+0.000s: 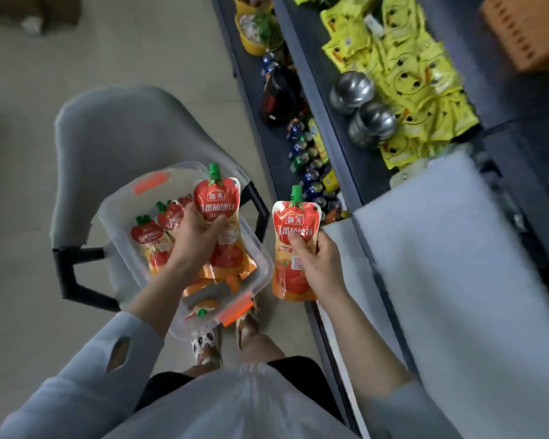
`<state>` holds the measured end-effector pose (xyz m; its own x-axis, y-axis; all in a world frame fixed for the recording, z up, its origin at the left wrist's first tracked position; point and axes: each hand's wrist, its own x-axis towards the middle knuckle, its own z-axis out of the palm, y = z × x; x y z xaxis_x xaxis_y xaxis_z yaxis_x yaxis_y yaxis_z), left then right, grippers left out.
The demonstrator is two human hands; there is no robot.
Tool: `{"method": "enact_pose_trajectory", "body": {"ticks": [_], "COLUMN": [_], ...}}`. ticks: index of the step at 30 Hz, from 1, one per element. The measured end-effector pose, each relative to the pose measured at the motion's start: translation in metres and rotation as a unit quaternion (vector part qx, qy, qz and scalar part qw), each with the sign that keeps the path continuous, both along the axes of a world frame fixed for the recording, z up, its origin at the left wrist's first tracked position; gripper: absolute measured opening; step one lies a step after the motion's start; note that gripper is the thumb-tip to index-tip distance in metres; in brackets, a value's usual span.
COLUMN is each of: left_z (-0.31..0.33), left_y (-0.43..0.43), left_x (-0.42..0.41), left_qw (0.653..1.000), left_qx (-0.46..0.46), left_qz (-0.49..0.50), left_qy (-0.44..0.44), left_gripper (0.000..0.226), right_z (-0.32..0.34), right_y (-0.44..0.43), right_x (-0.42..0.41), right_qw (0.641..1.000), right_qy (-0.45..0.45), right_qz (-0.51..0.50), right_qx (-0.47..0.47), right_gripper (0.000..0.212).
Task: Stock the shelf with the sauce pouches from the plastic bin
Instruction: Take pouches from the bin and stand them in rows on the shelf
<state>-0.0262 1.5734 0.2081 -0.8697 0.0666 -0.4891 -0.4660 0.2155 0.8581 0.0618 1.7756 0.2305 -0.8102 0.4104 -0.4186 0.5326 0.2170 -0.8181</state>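
A clear plastic bin (121,223) with orange latches sits on a grey chair and holds several red and orange sauce pouches (146,239) with green caps. My left hand (194,242) grips one pouch (217,201) upright above the bin. My right hand (314,261) grips a second pouch (290,223), held upright between the bin and the dark shelf (352,172) on the right. A white foam sheet (441,248) covers the near part of that shelf.
The grey chair (108,137) stands on a pale floor. On the shelf lie yellow packets (409,74) and two metal shakers (362,106). A lower shelf carries a dark bottle (279,96), small cans and yellow bowls. An orange basket (526,30) is at top right.
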Motion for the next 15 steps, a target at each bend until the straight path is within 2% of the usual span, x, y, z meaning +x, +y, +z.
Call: {"method": "enact_pose_trajectory", "body": {"ticks": [3, 7, 15], "left_z": [0.05, 0.109, 0.199], "left_y": [0.029, 0.08, 0.19], "left_x": [-0.002, -0.001, 0.021], "left_qw": [0.997, 0.979, 0.915], "left_qx": [0.042, 0.072, 0.112], "left_qz": [-0.06, -0.148, -0.302], "left_qy": [0.029, 0.119, 0.241], "left_gripper": [0.041, 0.031, 0.046], "right_z": [0.043, 0.098, 0.186], "right_y": [0.022, 0.054, 0.13], "right_x": [0.02, 0.046, 0.096], "right_qw": [0.996, 0.976, 0.922], "right_qy": [0.053, 0.154, 0.259], "right_qz": [-0.068, -0.144, -0.265], "right_qx": [0.019, 0.057, 0.113], "right_gripper": [0.035, 0.025, 0.02]}}
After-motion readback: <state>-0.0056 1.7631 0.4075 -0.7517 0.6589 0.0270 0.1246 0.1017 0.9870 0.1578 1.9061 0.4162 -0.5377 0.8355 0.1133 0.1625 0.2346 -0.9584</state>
